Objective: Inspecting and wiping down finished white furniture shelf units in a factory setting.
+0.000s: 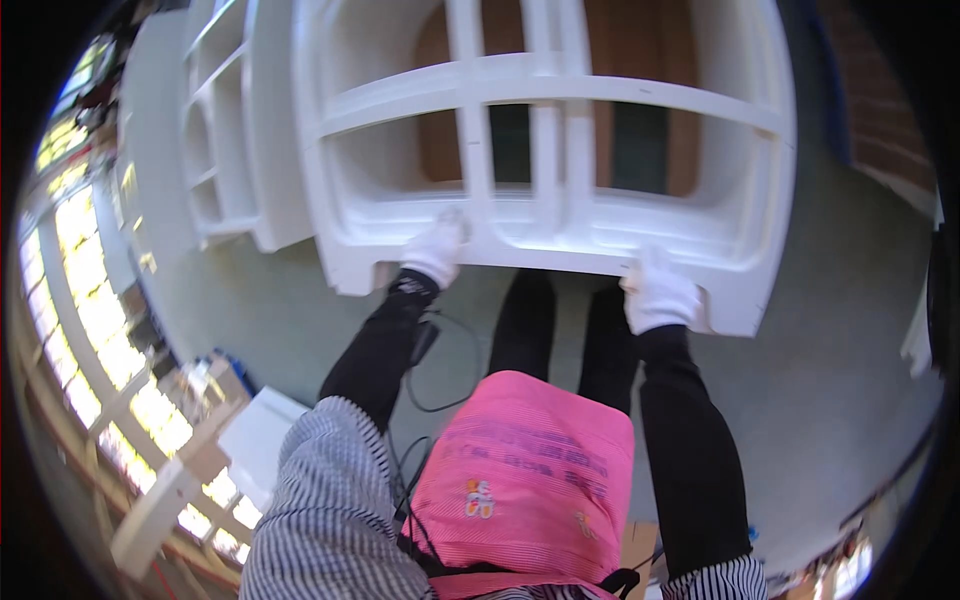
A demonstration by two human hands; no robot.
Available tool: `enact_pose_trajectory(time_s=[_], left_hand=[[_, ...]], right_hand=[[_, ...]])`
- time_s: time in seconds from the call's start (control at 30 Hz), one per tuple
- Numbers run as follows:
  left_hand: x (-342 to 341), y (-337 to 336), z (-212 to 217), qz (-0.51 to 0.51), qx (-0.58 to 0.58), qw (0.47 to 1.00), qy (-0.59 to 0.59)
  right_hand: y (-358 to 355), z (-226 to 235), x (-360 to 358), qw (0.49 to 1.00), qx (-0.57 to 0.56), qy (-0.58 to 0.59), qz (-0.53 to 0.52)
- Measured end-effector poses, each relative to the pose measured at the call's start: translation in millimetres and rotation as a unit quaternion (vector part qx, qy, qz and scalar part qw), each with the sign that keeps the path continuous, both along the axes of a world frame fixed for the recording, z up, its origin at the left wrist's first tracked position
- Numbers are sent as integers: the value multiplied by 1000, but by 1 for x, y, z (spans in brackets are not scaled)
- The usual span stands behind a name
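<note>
At the left grip (pixel 437 247) and right grip (pixel 660 290), the white frame (pixel 545 255) is showing a smooth, low-gloss finish; below them, the pink apron (pixel 540 408) is showing ribbed cloth.

A smooth grey-green floor (pixel 820 400) spreads through the room, bending toward the rim of the view. Along the left side runs a row of tall, many-paned windows (pixel 90 290), glaring with white and yellowish daylight. At the upper left stands a white shelf-like frame with rounded compartments (pixel 268 120). A flat white rectangular panel (pixel 262 440) lies lower left, near the windows. At the upper right is a dark reddish-brown mass (pixel 885 100), too dim to identify.
</note>
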State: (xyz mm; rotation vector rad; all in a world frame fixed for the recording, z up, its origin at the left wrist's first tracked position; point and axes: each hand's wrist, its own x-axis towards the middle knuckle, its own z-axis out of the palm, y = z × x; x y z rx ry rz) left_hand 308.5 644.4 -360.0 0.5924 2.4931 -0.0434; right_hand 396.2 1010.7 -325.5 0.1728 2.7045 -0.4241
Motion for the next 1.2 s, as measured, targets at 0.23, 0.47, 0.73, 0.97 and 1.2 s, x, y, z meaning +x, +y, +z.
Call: enact_pose_trajectory(time_s=[0.23, 0.47, 0.73, 0.97, 1.2], left_hand=[[-7, 5, 13, -98, 27, 989, 108], [1, -5, 0, -52, 98, 990, 88], [-5, -7, 4, -83, 95, 991, 51], [-36, 24, 27, -133, -61, 976, -161], [-19, 11, 32, -16, -36, 992, -118]], right_hand=[[-15, 4, 5, 998, 60, -21, -3], [-19, 7, 9, 996, 86, -24, -9], [-20, -1, 7, 992, 129, -8, -6], [-10, 2, 5, 991, 123, 46, -13], [-23, 6, 2, 994, 98, 56, -15]])
